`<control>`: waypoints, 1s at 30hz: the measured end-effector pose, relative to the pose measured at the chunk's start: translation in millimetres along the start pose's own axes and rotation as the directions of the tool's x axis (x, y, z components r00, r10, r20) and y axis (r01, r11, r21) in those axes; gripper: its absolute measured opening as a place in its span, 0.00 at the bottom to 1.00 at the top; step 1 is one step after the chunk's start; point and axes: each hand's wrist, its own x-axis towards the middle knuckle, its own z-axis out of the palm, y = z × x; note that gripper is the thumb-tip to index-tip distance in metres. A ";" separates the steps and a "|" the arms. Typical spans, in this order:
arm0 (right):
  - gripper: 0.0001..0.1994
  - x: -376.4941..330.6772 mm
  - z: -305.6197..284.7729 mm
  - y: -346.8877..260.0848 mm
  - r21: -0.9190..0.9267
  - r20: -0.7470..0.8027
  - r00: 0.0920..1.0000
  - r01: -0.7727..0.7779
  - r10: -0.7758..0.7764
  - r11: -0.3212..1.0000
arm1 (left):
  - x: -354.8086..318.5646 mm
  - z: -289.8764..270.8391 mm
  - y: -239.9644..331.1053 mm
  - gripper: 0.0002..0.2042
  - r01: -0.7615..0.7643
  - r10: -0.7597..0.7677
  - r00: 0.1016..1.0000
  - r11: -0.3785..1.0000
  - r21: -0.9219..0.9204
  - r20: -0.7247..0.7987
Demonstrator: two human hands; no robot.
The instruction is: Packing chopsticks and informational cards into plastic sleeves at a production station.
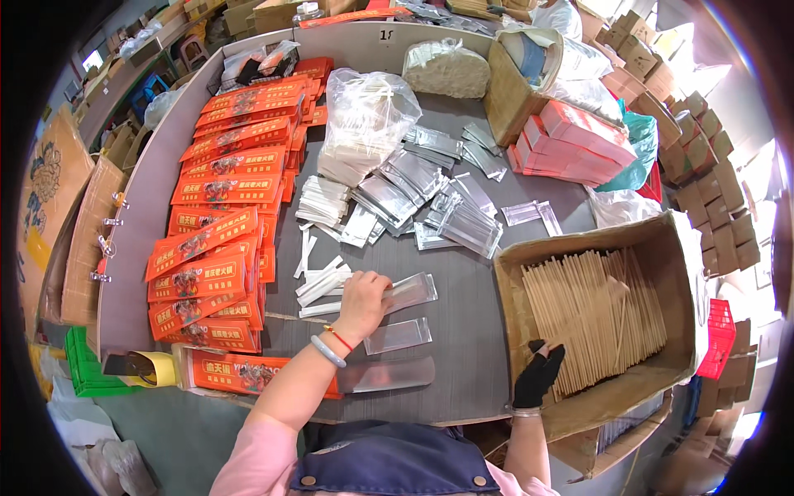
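My left hand [362, 307], bare with a pale bangle and a red cord at the wrist, is bent over the grey table. Its curled fingers close on one end of a flat clear packet [412, 291]. White paper strips [321, 285] lie against its other side. Nearer me is a second clear packet [397, 336]. My right hand [538, 376], in a black fingerless glove, reaches over the near left side of a cardboard box [523, 318]. Its fingers pinch at the ends of thin wooden chopsticks [591, 318]; how many it grips is hidden.
Orange printed sleeves [227, 190] lie in overlapping piles at left; another orange sleeve [240, 374] lies along the front edge. Loose clear packets [405, 186] and a plastic bag of white strips [364, 124] cover the middle. Pink bundles [575, 140] stand at the back right.
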 end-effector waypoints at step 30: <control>0.19 -113.1 113.4 -84.5 0.351 0.863 0.376 0.033 -0.337 0.936 | -130.0 -50.7 27.1 0.39 -0.003 0.002 0.980 1.000 0.007 0.198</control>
